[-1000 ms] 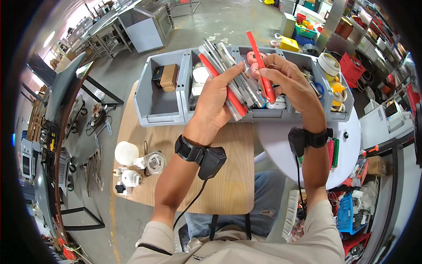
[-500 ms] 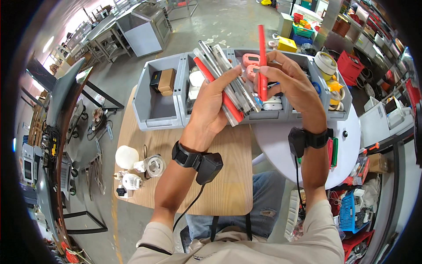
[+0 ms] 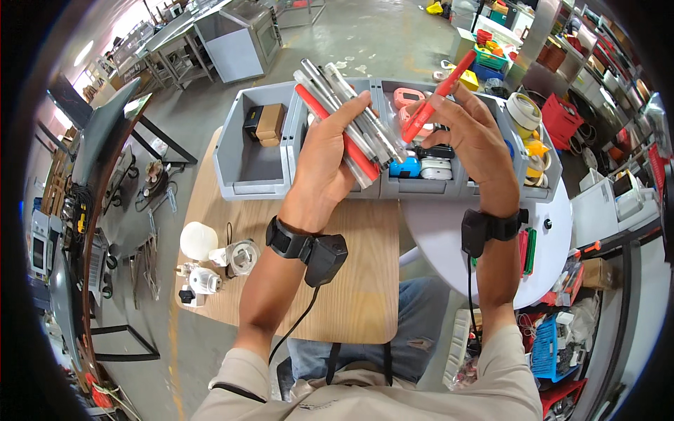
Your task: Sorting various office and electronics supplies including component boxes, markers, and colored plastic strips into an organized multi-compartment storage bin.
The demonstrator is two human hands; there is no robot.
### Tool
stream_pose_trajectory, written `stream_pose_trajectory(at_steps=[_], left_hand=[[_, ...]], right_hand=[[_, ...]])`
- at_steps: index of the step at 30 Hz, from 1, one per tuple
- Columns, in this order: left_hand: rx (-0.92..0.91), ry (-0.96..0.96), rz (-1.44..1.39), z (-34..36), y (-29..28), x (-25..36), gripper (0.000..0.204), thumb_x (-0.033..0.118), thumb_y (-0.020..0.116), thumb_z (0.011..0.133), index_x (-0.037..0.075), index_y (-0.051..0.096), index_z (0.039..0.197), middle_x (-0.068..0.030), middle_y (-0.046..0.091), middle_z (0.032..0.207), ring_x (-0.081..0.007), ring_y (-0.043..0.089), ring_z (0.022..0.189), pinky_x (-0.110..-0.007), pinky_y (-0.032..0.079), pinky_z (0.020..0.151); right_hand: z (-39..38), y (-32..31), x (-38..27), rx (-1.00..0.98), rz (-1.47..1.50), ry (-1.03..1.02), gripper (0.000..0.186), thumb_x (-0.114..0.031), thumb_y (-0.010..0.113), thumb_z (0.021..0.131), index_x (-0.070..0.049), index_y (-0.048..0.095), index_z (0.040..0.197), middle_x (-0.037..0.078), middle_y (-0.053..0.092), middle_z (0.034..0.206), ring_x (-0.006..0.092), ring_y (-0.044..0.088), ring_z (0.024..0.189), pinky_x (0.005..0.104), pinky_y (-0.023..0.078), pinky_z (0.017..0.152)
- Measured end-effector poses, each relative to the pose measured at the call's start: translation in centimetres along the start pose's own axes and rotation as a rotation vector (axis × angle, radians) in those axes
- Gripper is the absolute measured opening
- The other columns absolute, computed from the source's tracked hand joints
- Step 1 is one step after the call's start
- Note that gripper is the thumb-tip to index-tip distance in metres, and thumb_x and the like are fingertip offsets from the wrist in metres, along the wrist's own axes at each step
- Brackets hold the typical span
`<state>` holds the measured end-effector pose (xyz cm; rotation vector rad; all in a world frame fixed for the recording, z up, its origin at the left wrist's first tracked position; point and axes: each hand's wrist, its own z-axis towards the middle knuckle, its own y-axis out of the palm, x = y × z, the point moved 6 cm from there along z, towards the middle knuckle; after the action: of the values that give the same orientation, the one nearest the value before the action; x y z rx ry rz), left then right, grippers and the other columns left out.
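My left hand [image 3: 324,158] is closed around a bundle of slim pens [image 3: 320,82], silver, clear and red, held slanted over the grey bins [image 3: 421,188]. My right hand [image 3: 477,144] pinches a red pen [image 3: 455,74] apart at the upper right of the bundle, tilted with its top to the right and its lower end near the bundle. Below my hands, one bin holds pink gadgets [image 3: 407,99], a blue case [image 3: 404,166] and white cases [image 3: 437,168]. The leftmost bin has a brown box [image 3: 270,123] and a black one. Both wrists wear black strapped devices.
The wooden tabletop [image 3: 351,281] carries white plugs and round fittings [image 3: 206,281] at left. The round white table [image 3: 442,259] at right holds red and green items [image 3: 526,249]. Tape rolls [image 3: 523,116] fill the rightmost bin. Crowded shelving and baskets line the right; benches stand at left.
The red pen in my right hand has swung from near upright to a diagonal, its top moving right. The bundle in my left hand has shifted slightly left.
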<state>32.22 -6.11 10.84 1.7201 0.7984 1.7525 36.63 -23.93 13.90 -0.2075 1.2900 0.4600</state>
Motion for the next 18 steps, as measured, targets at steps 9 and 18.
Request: stream_pose_trajectory(at_steps=[9, 18], left_hand=[[-0.021, -0.010, 0.024, -0.6, 0.9, 0.2, 0.021, 0.013, 0.069, 0.091, 0.006, 0.060, 0.109, -0.0066, 0.066, 0.093, -0.0168, 0.068, 0.081, -0.036, 0.059, 0.069], [-0.121, -0.069, 0.112, -0.1, 0.8, -1.4, 0.020, 0.015, 0.065, 0.094, 0.004, 0.062, 0.110, -0.0075, 0.069, 0.099, -0.0170, 0.070, 0.083, -0.033, 0.060, 0.069]], right_hand=[[-0.3, 1.2, -0.3, 0.011, 0.011, -0.008, 0.030, -0.027, 0.061, 0.095, -0.002, 0.058, 0.111, 0.008, 0.067, 0.089, 0.0153, 0.067, 0.073, 0.0272, 0.056, 0.069], [-0.3, 3.3, 1.4, -0.165, -0.460, 0.142, 0.025, -0.027, 0.065, 0.092, -0.004, 0.058, 0.097, -0.005, 0.045, 0.072, 0.0046, 0.040, 0.064, 0.0235, 0.031, 0.052]])
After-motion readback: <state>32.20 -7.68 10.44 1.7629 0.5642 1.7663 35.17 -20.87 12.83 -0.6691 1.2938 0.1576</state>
